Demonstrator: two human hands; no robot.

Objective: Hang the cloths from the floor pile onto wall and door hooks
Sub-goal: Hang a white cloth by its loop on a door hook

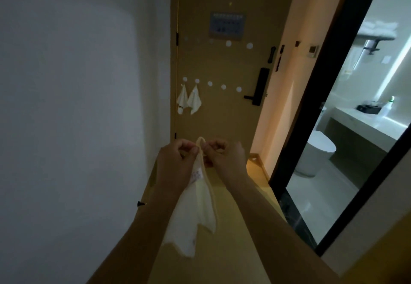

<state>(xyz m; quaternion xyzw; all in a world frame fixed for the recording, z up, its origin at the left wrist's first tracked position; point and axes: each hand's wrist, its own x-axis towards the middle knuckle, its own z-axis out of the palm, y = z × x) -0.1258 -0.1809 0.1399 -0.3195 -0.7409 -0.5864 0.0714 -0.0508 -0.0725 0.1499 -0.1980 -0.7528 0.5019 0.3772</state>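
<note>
Hands: the left hand (175, 159) and right hand (224, 155) meet at lower centre of the frame, each pinching the cloth's small loop (200, 141) and holding it open.
Cloth: a pale cloth (195, 212) hangs from the loop between the forearms, its label just under the left thumb.
Hooks: on the door (222, 117), two small cloths (189, 102) hang at centre left; three round hooks (223, 87) to their right look free.
Risk: the loop is narrow and limp, so it may collapse or miss a hook.
Risk: loosening either pinch early would likely drop the cloth.
Risk: dim light makes aiming harder.
</note>
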